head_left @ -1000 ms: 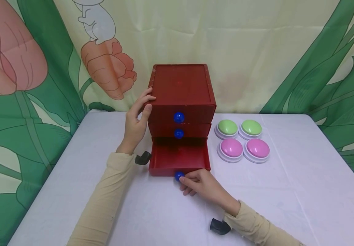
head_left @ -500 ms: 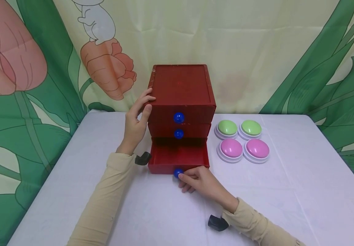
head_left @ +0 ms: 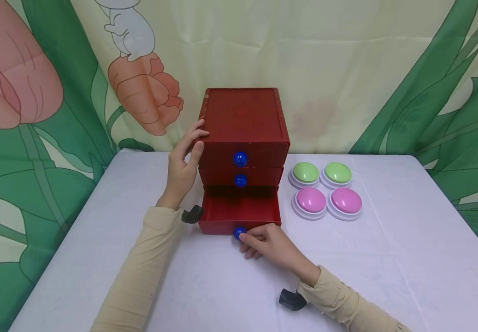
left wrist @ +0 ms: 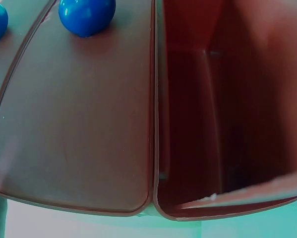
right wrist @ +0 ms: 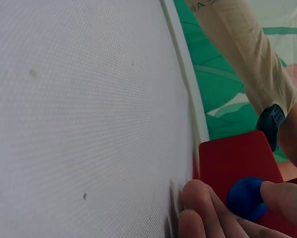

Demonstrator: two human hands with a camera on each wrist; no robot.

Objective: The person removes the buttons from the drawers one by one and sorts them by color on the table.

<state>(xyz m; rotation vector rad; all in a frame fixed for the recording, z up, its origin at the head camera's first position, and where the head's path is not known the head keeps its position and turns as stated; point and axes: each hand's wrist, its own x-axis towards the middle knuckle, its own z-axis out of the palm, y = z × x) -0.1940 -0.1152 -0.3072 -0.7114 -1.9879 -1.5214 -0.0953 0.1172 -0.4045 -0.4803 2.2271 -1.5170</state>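
A red drawer cabinet (head_left: 243, 115) with round blue knobs stands at the back middle of the table. Its bottom drawer (head_left: 239, 210) is pulled out, and no object shows inside; the upper two are closed. My right hand (head_left: 274, 244) pinches the bottom drawer's blue knob (right wrist: 247, 198) between thumb and fingers. Against the cabinet's upper left side rests my left hand (head_left: 182, 161), its fingers on the top edge and its thumb near the front corner. The left wrist view shows a closed drawer front (left wrist: 89, 124) beside the open drawer's inside (left wrist: 193, 124), but not the hand.
Right of the cabinet sit two green push buttons (head_left: 306, 172) behind two pink ones (head_left: 311, 200), all on white bases. A white cloth (head_left: 388, 276) covers the table. A printed curtain (head_left: 326, 69) hangs close behind the cabinet. Black wrist mounts (head_left: 292, 299) stick out from both sleeves.
The bottom drawer has slid slightly inward, with my right hand moving along on its knob. My left hand stays on the cabinet's side. The head view has shifted a little.
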